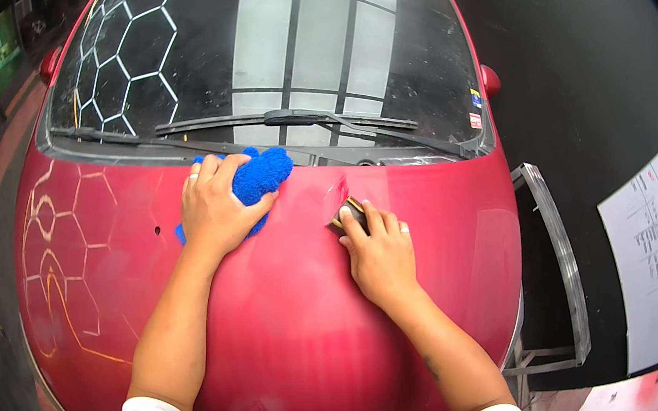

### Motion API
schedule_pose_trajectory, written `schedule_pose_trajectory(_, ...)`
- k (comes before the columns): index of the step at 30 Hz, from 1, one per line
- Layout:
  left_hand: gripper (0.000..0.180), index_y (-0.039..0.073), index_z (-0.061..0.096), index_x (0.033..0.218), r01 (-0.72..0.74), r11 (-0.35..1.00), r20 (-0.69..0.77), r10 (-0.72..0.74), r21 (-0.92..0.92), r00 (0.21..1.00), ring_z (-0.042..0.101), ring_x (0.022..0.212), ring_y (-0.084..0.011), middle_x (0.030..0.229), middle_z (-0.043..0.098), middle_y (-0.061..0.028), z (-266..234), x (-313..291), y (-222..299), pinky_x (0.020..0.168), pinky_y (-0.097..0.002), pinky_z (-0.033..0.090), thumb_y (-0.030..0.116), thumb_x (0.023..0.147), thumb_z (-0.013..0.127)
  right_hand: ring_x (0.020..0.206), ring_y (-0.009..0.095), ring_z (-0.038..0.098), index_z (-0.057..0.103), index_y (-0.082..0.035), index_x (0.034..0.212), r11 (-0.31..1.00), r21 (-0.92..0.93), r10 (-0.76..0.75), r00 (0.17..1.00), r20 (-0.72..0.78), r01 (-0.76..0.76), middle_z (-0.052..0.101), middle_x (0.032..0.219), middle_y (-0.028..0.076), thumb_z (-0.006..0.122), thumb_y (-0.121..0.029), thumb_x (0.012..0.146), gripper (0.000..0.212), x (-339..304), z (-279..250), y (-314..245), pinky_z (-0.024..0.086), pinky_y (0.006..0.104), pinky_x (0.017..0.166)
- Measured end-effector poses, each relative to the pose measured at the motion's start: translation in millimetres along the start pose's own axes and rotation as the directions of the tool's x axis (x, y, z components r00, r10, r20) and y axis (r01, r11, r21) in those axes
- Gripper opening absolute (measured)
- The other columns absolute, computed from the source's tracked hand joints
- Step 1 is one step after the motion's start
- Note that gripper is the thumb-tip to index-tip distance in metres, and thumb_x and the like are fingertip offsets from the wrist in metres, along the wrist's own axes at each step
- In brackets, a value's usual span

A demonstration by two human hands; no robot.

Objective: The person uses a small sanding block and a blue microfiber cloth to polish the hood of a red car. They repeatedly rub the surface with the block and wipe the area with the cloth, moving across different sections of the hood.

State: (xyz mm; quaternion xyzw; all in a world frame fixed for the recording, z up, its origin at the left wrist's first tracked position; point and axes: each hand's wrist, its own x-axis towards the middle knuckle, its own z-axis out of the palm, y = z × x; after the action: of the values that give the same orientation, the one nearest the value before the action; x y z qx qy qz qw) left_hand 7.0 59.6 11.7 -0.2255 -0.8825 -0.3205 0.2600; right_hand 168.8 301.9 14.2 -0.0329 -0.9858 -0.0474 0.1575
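Note:
On the red car hood, near the foot of the windshield, my left hand grips a fluffy blue microfiber cloth. The cloth bunches out past the fingers and touches the paint. To its right, my right hand pinches a small black-and-yellow block between thumb and fingers, its underside against the hood. Just beyond the block is a short glossy, deeper red streak. The paint around it looks hazy, with paler patches.
Wiper arms lie across the base of the dark windshield, which mirrors hexagonal lights and a paneled ceiling light. At right stand a bent metal frame and a white sheet with a table on it. A red side mirror juts out beyond.

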Motion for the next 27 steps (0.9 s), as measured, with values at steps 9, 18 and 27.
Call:
schedule_pose_trajectory(9, 0.064, 0.013, 0.083, 0.13, 0.003, 1.0, 0.003, -0.003, -0.029, 1.0, 0.072, 0.116, -0.0391, 0.12, 0.074, -0.0124, -1, 0, -2, 0.098, -0.0549, 0.06, 0.042, 0.078, 0.105, 0.134, 0.044, 0.07, 0.072, -0.018, 0.157, 0.998, 0.066, -0.013, 0.986, -0.167, 0.024, 0.07, 0.16, 0.023, 0.077, -0.028, 0.111, 0.047, -7, 13, 7, 0.056, 0.0619, 0.105)
schedule_pose_trajectory(18, 0.065, 0.014, 0.083, 0.131, -0.003, 1.0, 0.012, 0.003, -0.018, 1.0, 0.071, 0.115, -0.0394, 0.119, 0.074, -0.0122, -2, -1, -1, 0.098, -0.0549, 0.06, 0.042, 0.077, 0.105, 0.139, 0.042, 0.069, 0.072, -0.018, 0.157, 0.988, 0.116, 0.123, 0.98, -0.16, -0.105, 0.071, 0.16, 0.017, 0.079, -0.028, 0.111, 0.048, 32, 5, 29, 0.056, 0.0615, 0.114)
schedule_pose_trajectory(27, 0.068, 0.015, 0.082, 0.132, -0.054, 0.998, -0.034, 0.055, 0.017, 0.998, 0.069, 0.12, -0.0377, 0.123, 0.075, -0.0107, 2, -3, -4, 0.104, -0.0527, 0.057, 0.044, 0.075, 0.105, 0.14, 0.046, 0.068, 0.071, -0.01, 0.162, 0.938, 0.262, 0.287, 0.93, -0.227, -0.226, 0.072, 0.158, 0.021, 0.084, -0.016, 0.104, 0.059, -100, -69, 60, 0.054, 0.0577, 0.119)
